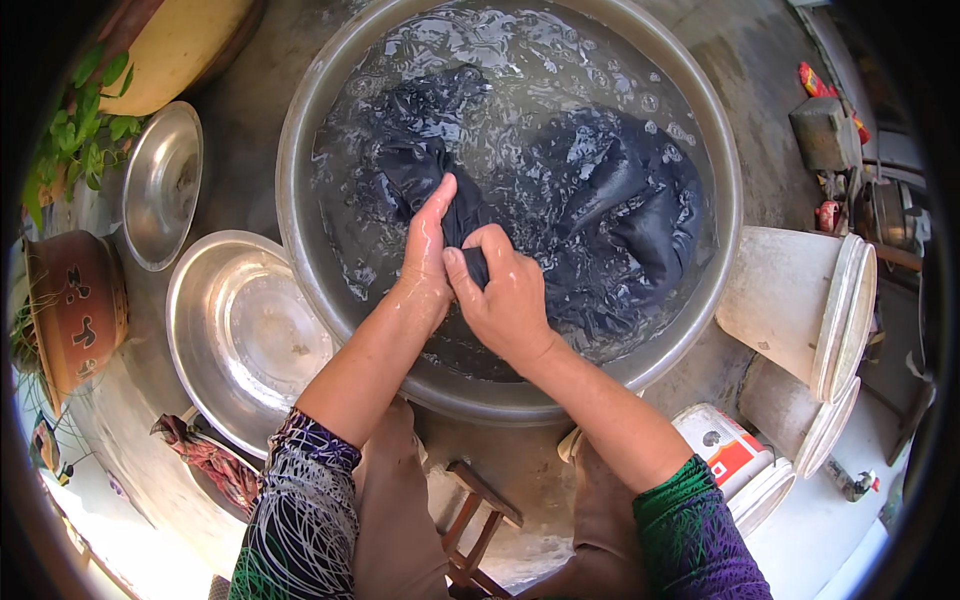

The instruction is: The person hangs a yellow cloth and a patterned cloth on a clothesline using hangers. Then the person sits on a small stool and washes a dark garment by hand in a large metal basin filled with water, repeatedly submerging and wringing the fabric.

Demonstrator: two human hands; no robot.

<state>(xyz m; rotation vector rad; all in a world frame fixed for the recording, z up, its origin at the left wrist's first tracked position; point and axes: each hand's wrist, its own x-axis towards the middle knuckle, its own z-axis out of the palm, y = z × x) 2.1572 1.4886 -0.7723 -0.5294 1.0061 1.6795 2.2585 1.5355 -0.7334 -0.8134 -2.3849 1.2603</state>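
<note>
A large round metal basin (732,190) of cloudy, bubbly water (500,60) stands in front of me. In it lies wet dark navy clothing (635,190), spread in a broad heap on the right and bunched at centre left. Over the near half of the basin, my right hand (505,300) is closed round a twisted length of the dark cloth (465,212). Pressed against that same length is my left hand (427,250), one digit stretched up along it and the other fingers mostly hidden. Both hands are wet and touch each other.
Two smaller metal basins, one nearer (225,330) and one farther (163,190), stand to the left, beside a brown plant pot (75,310). White buckets (790,300) lie on the right. A wooden stool (475,530) shows between my legs.
</note>
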